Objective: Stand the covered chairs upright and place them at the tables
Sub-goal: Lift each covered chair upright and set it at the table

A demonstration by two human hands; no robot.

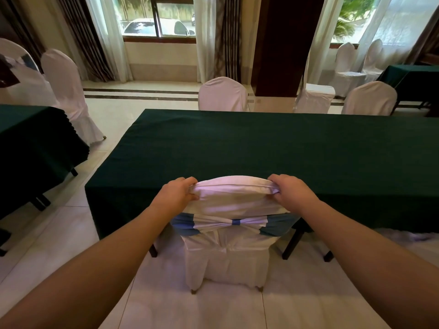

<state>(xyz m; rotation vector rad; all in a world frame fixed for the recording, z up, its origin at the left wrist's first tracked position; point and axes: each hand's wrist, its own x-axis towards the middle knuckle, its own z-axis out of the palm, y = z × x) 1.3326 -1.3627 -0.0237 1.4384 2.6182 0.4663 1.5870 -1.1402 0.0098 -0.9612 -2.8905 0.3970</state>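
A white-covered chair [229, 252] with a blue and white sash bow across its back stands upright on the tiled floor, its front tucked against the near edge of a table with a dark green cloth [237, 143]. My left hand [177, 194] grips the top left corner of the chair back. My right hand [291, 192] grips the top right corner. The chair's seat is hidden behind its back and under the tablecloth.
Three more white-covered chairs [222, 95] stand along the table's far side. Another green table [35, 148] with covered chairs [66, 91] is at the left, a third table [413, 77] at the far right. A dark pillar [280, 46] stands by the windows. White fabric lies on the floor at the right [403, 236].
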